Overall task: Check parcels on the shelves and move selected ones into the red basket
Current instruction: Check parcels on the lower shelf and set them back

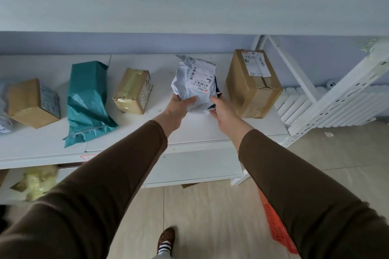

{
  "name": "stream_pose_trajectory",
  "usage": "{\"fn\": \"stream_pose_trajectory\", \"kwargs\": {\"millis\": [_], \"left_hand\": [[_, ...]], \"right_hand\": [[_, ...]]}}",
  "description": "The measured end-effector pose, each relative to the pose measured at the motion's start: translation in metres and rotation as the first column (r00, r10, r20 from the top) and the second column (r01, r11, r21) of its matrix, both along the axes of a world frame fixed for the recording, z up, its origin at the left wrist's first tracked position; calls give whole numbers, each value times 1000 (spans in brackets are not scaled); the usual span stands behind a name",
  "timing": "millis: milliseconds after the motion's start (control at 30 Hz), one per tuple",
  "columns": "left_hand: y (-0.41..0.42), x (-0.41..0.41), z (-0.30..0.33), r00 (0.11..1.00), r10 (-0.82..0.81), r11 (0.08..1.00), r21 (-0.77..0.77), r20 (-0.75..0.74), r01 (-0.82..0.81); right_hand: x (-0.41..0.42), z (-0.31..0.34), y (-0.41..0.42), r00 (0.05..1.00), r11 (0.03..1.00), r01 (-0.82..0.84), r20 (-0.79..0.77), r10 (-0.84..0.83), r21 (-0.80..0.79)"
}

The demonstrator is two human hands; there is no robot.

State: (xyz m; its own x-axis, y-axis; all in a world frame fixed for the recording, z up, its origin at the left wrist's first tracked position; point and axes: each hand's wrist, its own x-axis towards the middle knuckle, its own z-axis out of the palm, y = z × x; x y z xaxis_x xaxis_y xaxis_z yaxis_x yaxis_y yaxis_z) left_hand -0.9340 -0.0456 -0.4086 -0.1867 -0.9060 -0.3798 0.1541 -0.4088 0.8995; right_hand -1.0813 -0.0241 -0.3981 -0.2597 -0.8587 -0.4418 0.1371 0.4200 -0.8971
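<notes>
A white poly mailer parcel [194, 84] is standing on the white shelf [200, 130], its printed label facing up toward the camera. Both hands are holding it at its near end: the left hand [175, 109] is gripping the lower left corner with the thumb lying across the front, and the right hand [221, 109] is grasping the lower right edge, fingers curling onto the plastic. So the grip is two-handed and clenched on the parcel, which is still touching the shelf.

Just right of the grip, a tall cardboard box [252, 82] with a shipping label is standing near the shelf's end. Left of the grip, a small taped cardboard box [132, 90] is sitting, then a crumpled teal mailer bag [88, 101], then another brown box [31, 103] further left.

Below the right forearm, an orange-red basket [273, 221] is showing partly, hidden mostly by the brown sleeve [305, 195]. A white radiator [328, 109] is standing beyond the shelf frame, well right of the grip.
</notes>
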Motion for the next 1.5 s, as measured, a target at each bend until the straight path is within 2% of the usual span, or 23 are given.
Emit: {"fn": "stream_pose_trajectory", "kwargs": {"millis": [167, 300, 367, 467, 533, 600, 667, 733, 833, 900, 1000, 1067, 1200, 1367, 1500], "left_hand": [[-16, 5, -7, 999, 45, 995, 92, -24, -43], [-25, 16, -8, 1000, -24, 994, 103, -1, 24], [-27, 22, -10, 1000, 12, 997, 71, -14, -11], [-22, 38, -14, 997, 56, 997, 45, 58, -58], [-16, 52, -13, 979, 28, 999, 13, 202, -32], [-10, 69, -7, 924, 56, 992, -125, 377, -9], [-10, 90, 0, 860, 134, 948, -316, 492, 33], [-15, 113, 7, 806, 217, 902, -430, 550, 51], [-33, 151, 8, 722, 347, 885, -463, 599, -41], [-47, 172, 2, 678, 326, 923, -378, 659, -76], [-58, 187, -12, 744, 146, 989, -112, 652, -96], [-59, 190, -19, 780, 89, 995, -25, 620, -93], [-45, 195, -28, 809, 141, 990, -64, 570, -127], [17, 190, -7, 944, 187, 982, -70, 273, -174], [104, 170, 28, 981, 174, 978, -132, 89, -162]], "right_hand": [[9, -23, -19, 987, 999, -30, -158, 31, 11], [19, -20, -24, 948, 999, 44, -315, -46, -16], [23, -22, -27, 914, 995, 69, -395, -91, -68], [44, -7, -17, 814, 964, 68, -545, -201, -255], [66, 7, -7, 719, 897, -43, -637, -278, -440], [91, 18, 0, 681, 802, -197, -667, -302, -564], [117, 17, -3, 728, 771, -298, -656, -198, -563], [142, 13, -12, 783, 809, -345, -621, -31, -476], [173, 9, -28, 889, 918, -308, -420, 185, -248], [187, 5, -36, 924, 947, -305, -273, 268, -103], [201, -2, -44, 924, 930, -365, -109, 368, 42], [205, -3, -43, 913, 911, -403, -33, 407, 90], [200, -1, -35, 907, 907, -419, -29, 421, 49], [176, 2, 12, 935, 933, -351, -79, 345, -79], [146, 26, 88, 959, 940, -279, 3, 285, -199]]}}
